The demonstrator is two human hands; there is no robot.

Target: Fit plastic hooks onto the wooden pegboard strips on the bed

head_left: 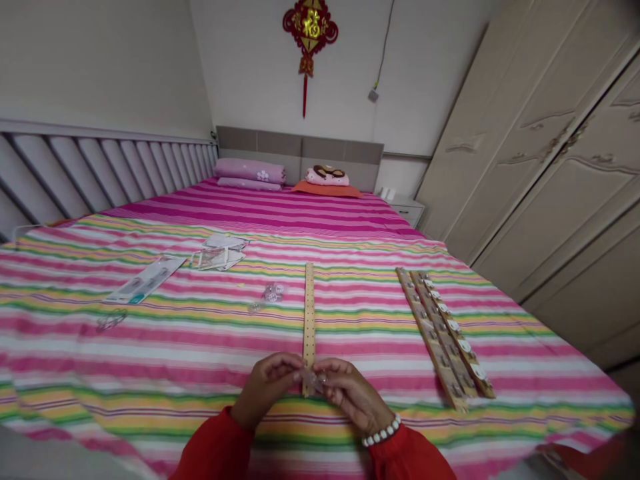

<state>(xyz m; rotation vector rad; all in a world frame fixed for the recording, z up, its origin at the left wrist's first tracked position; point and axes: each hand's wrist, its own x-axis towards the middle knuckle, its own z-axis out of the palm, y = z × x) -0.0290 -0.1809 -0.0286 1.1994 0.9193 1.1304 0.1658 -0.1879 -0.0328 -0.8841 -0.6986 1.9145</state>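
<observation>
Between my two hands is a small clear plastic bag [311, 380], held over the near end of a long perforated wooden strip [309, 307]. My left hand [270, 387] pinches the bag's left side with thumb and forefinger. On the other side my right hand [353, 393], below a white bead bracelet [381, 431], is closed on the bag's right edge. Something small and shiny shows by the right fingertips, too blurred to name. Several small clear packets with round pieces [273, 292] lie left of the strip.
Strips lined with small packed pieces [435, 333] lie at the right on the striped bedsheet [360, 300]. A flat clear package [147, 280], a loose wire-like bundle [111, 320] and a pile of cards [220, 252] lie left. Wardrobes [550, 147] stand at the right.
</observation>
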